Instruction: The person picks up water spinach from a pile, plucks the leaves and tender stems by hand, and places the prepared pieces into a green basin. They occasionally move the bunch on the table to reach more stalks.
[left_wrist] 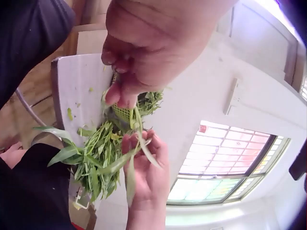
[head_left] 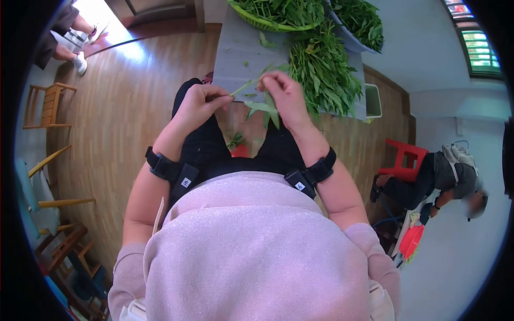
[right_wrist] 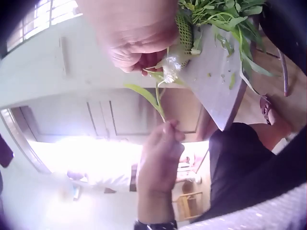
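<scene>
A leafy green stem, which looks like water spinach (head_left: 243, 87), stretches between the two hands over the near edge of the table (head_left: 231, 59). My left hand (head_left: 197, 107) pinches its lower end between thumb and forefinger. On the other side, my right hand (head_left: 289, 99) pinches the stem higher up with curled fingers, and long narrow leaves (head_left: 271, 109) hang beneath it. In the right wrist view the stem (right_wrist: 160, 103) runs down from the right hand to the left fingertips. A big heap of the same greens (head_left: 324, 75) lies just beyond the right hand.
A yellow-green basket (head_left: 278, 24) and a pale basin (head_left: 369, 49), both full of greens, stand farther back. Leaf scraps (head_left: 264, 40) dot the tabletop. Some greens (head_left: 235, 140) lie in a red container between the knees. Another person (head_left: 455, 176) sits near a red stool (head_left: 402, 160).
</scene>
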Motion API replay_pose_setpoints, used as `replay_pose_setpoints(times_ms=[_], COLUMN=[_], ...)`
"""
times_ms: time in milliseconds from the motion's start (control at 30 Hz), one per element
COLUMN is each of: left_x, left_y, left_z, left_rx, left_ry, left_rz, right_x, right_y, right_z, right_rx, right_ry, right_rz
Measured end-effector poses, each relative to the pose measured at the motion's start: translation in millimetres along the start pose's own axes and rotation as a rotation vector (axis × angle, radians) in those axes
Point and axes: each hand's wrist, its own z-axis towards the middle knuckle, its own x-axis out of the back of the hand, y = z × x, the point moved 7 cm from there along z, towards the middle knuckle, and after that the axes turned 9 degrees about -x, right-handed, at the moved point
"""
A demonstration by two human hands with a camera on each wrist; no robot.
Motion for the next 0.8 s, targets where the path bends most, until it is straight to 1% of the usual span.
replay_pose_setpoints(times_ms=[33,100,167,233,267,300,367,400,467,600,667,700,767,800], left_x=[1,3,8,9,9,6,4,3,1,-1,-2,-3,-4,-5], left_y=[1,1,-2,0,2,6,9,10,11,3,-8,-7,-4,1], left_z=[0,-2,-6,-4,-3,2,2,3,3,2,3,4,2,3], left_rx=[-0.007,-0.015,0.056,0.038,0.020,0.008,-0.009,-0.012,-0.016,-0.005,-0.012,-0.020,0.030,0.079], left_ry=[-0.014,-0.028,0.010,0.005,0.004,-0.007,-0.033,-0.037,-0.043,-0.058,-0.072,-0.085,-0.095,-0.176], left_rz=[0.056,0.110,0.090,0.089,0.086,0.092,0.128,0.133,0.100,0.127,0.093,0.102,0.103,0.186], right_x=[4,33,44,29,21,-1,-24,-28,-40,-42,-39,-36,-35,-35], right_y=[-3,-15,-19,-22,-25,-32,-38,-39,-29,-25,-20,-17,-8,-5], right_z=[2,9,11,8,5,6,0,-1,-3,-6,-6,-5,-4,-3], right_rx=[0.001,0.063,0.050,-0.113,-0.138,0.276,0.391,0.393,0.368,0.353,0.387,0.389,0.353,0.361], right_ry=[0.001,0.165,0.158,-0.055,-0.072,-0.180,-0.283,-0.278,-0.353,-0.404,-0.445,-0.427,-0.460,-0.448], right_rz=[-0.002,0.177,0.231,0.096,-0.110,-0.437,-0.727,-0.724,-1.072,-1.132,-0.969,-0.965,-0.860,-0.861])
